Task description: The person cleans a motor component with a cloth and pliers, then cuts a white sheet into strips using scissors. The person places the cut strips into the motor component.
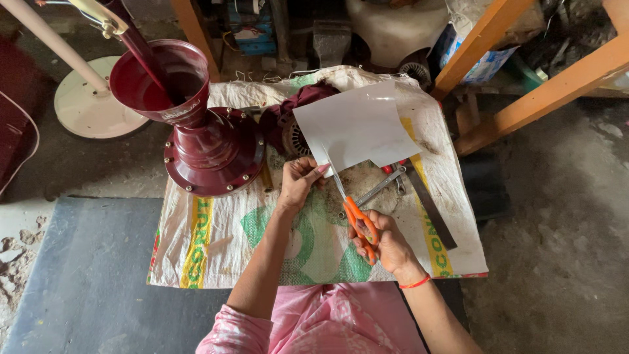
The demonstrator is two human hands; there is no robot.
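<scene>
White sheet [357, 128], thin, flat, roughly rectangular, slightly glossy, with 1 edge already cut in a step near its lower corner; it hovers just above the woven sack [216, 236], over the sack's upper middle part. Left hand [300, 182] pinches the sheet's lower left corner, fingers closed on it, thumb on top. Right hand [386, 244] is wrapped around the orange scissors [357, 216], fingers through the handle loops, blades pointed up at the sheet's lower edge beside the left hand; blades look nearly together, how far apart cannot be told. Red thread band on the right wrist. Sack is white with green and yellow print, spread flat as a work mat. On the sack's upper left corner stands a maroon funnel-shaped hopper [164, 82] on a round bolted base [213, 154]; a maroon rod leans into the hopper's bowl, otherwise nothing seen inside. Just right of that base on the sack, a dark red cloth [288, 108] over a small motor part. Under the sheet, on the sack's right half, a metal wrench [383, 185] and a flat dark metal bar [429, 203], lying crossed near each other. Off the sack, past its upper left corner, a white round disc [88, 105] on the floor. Orange wooden beams [544, 92] beyond the sack's upper right corner.
</scene>
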